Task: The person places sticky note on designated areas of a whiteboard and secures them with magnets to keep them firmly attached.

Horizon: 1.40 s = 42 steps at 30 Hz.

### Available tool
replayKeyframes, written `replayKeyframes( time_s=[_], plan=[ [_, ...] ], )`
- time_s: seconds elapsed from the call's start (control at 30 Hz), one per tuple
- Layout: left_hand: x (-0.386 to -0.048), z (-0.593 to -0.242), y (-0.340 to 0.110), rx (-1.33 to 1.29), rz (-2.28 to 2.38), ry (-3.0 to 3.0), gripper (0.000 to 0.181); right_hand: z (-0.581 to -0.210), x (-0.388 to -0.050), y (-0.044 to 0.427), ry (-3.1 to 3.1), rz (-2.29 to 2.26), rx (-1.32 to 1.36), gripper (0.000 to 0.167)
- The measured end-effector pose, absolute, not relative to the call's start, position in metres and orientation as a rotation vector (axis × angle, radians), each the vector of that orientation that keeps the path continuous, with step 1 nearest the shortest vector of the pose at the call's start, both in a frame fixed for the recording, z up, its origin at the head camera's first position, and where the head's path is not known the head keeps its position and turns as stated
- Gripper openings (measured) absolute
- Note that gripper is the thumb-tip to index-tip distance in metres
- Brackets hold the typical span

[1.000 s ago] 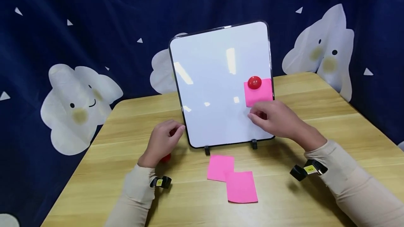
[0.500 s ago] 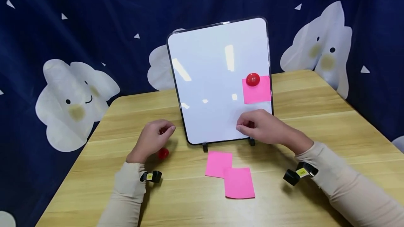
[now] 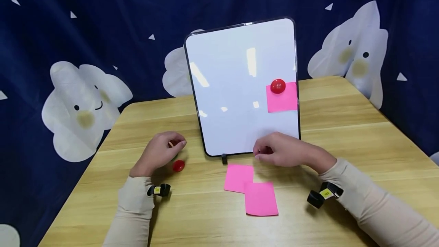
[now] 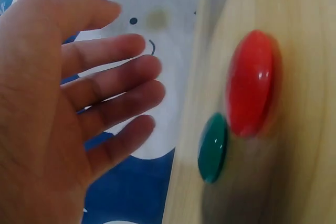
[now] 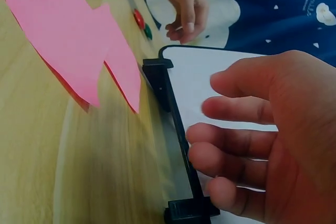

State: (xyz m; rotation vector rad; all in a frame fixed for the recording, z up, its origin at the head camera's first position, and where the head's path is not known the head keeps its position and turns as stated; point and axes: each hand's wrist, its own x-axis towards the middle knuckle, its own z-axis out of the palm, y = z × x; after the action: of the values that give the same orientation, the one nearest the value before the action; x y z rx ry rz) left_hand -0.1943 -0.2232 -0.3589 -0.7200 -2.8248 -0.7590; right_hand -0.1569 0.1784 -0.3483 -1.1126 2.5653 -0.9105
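The left hand (image 3: pixel 160 152) holds nothing; its fingers are loose, a bit bent, with gaps between them. Just under it on the worktop (image 3: pixel 205 226) is a loose red magnet (image 3: pixel 178 166), with a green magnet (image 4: pixel 212 149) right next to it. The right hand (image 3: pixel 284 149) holds nothing too, its fingers apart and bent a little, by the bottom edge of the whiteboard (image 3: pixel 229 75); I can't tell if they touch. Above that hand, an upper red magnet (image 3: pixel 278 86) sits on a pinned pink note (image 3: pixel 286 103). Between the hands, on the near side, lie a near pink note (image 3: pixel 261 200) and a far pink note (image 3: pixel 237 177), corners overlapping.

The notes look light and bendy, so pinch an edge. The magnets look hard, smooth and maybe slippery, so hold them around the rim.
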Motion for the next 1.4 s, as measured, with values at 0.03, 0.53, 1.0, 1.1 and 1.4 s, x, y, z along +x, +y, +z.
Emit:
replayKeyframes(
  time_s=[0.03,0.53,1.0,1.1,1.4],
  plan=[
    [-0.194,-0.359,-0.224,-0.719,-0.756,-2.843,0.013,-0.349,-0.157,0.178,2.549,-0.909,-1.121,0.005],
    [-0.19,-0.365,-0.237,-0.647,-0.88,-3.046,0.024,-0.355,-0.144,0.166,2.39,-0.814,-1.084,0.003],
    [-0.191,-0.367,-0.234,-0.656,-0.916,-3.204,0.023,-0.355,-0.138,0.162,2.389,-0.712,-1.004,0.009],
    [-0.191,-0.365,-0.237,-0.675,-0.893,-3.234,0.027,-0.356,-0.138,0.162,2.412,-0.678,-1.0,0.01],
    [-0.187,-0.356,-0.241,-0.67,-0.922,-3.305,0.041,-0.357,-0.138,0.161,2.454,-0.611,-0.961,0.022]
  ],
)
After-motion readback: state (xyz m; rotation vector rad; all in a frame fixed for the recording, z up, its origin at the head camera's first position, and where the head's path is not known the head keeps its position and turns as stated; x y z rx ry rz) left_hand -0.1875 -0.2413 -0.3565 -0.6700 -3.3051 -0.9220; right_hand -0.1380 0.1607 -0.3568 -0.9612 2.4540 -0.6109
